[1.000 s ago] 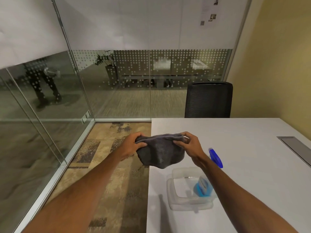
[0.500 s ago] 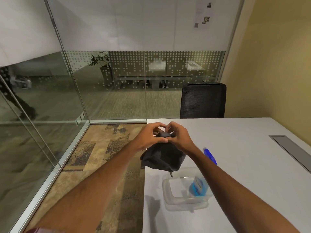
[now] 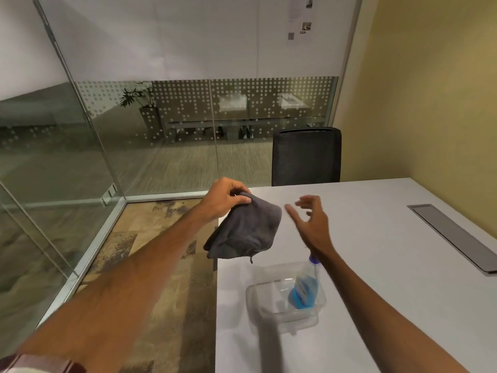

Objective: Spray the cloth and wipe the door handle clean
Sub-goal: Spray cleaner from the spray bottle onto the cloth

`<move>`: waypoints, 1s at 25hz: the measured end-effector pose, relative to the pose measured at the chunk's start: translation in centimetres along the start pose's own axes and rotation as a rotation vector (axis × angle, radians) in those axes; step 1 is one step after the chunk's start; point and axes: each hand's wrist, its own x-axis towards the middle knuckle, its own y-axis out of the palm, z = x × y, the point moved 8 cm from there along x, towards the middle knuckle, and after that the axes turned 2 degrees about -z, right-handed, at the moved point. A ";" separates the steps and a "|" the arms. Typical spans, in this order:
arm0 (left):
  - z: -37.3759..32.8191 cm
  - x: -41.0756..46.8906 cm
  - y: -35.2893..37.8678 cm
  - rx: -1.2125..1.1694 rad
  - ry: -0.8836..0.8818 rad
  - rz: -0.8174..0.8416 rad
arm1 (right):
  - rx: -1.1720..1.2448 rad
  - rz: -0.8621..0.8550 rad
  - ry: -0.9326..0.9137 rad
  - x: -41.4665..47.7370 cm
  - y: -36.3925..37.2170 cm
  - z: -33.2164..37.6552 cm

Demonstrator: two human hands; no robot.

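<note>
My left hand (image 3: 224,198) pinches the top corner of a dark grey cloth (image 3: 244,232), which hangs folded above the table's left edge. To the right of the cloth, my right hand (image 3: 311,221) is open with fingers spread and holds nothing. Below my right wrist, a spray bottle with blue liquid (image 3: 304,289) leans inside a clear plastic container (image 3: 271,313); my forearm hides its nozzle. No door handle is in view.
The white table (image 3: 376,238) has a grey cable flap (image 3: 451,235) at the right. A black mesh chair (image 3: 306,157) stands at its far end. Glass walls (image 3: 161,144) enclose the left and back; patterned carpet (image 3: 150,259) lies left of the table.
My right hand has let go of the cloth and moved right, opening. The cloth now hangs from my left hand alone. The view has shifted slightly.
</note>
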 end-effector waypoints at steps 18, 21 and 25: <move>1.9 1.6 0.2 -0.175 -0.126 -0.121 | 0.122 0.202 0.427 -6.9 -0.1 -16.1; 2.2 1.6 -0.1 -0.182 -0.117 -0.136 | 0.192 0.144 0.426 -6.4 0.1 -15.8; 2.4 2.4 -1.2 -0.197 -0.106 -0.153 | 0.198 0.102 0.363 -6.1 -0.2 -14.0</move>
